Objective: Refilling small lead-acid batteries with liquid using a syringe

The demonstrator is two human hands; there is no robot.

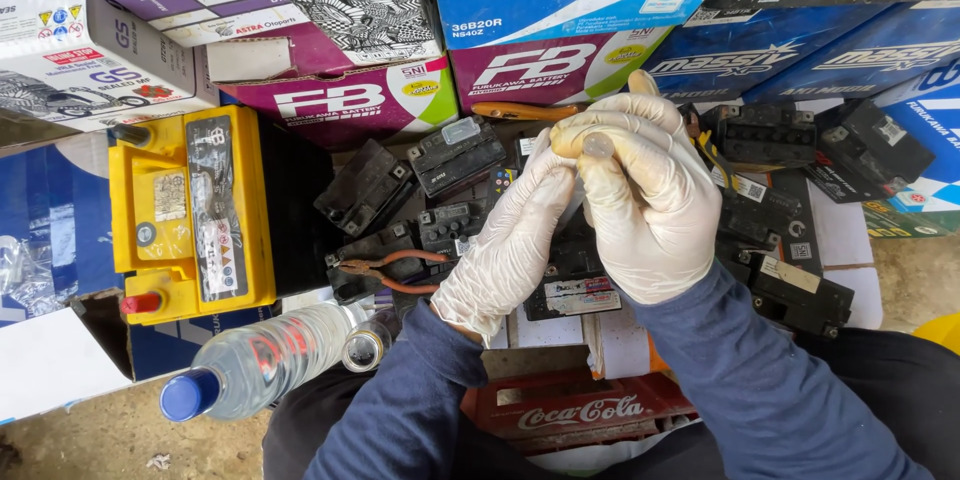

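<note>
1. Nearest the camera: the person's dark blue sleeves point(420, 410) and, between them, a red plastic crate point(570, 410) low in the view.
2. Right hand point(650, 205), in a whitish glove, is raised above the pile; its fingers point(610, 130) are curled and pressed together, pinching a small clear cap-like piece point(597, 146) at the tips.
3. Left hand point(510, 240), also gloved, lies against the right; its fingers point(545, 175) are pressed together along the right hand's side, tips hidden, so whether they touch the clear piece cannot be told.
4. The clear piece sits at the right fingertips, held up over the small black batteries point(455, 155), not resting on anything.
5. Handling judgement: it looks tiny, light, stiff plastic, likely slick against glove rubber; a fingertip pinch on its sides seems the only hold, and a loose grip could let it drop among the batteries.
6. Around: red-handled pliers point(385, 270) lie on the batteries just left of the left wrist; a clear water bottle with blue cap point(260, 365) lies on its side near the left sleeve; a yellow car battery point(190, 215) sits further left; stacked cardboard boxes point(560, 20) behind.
</note>
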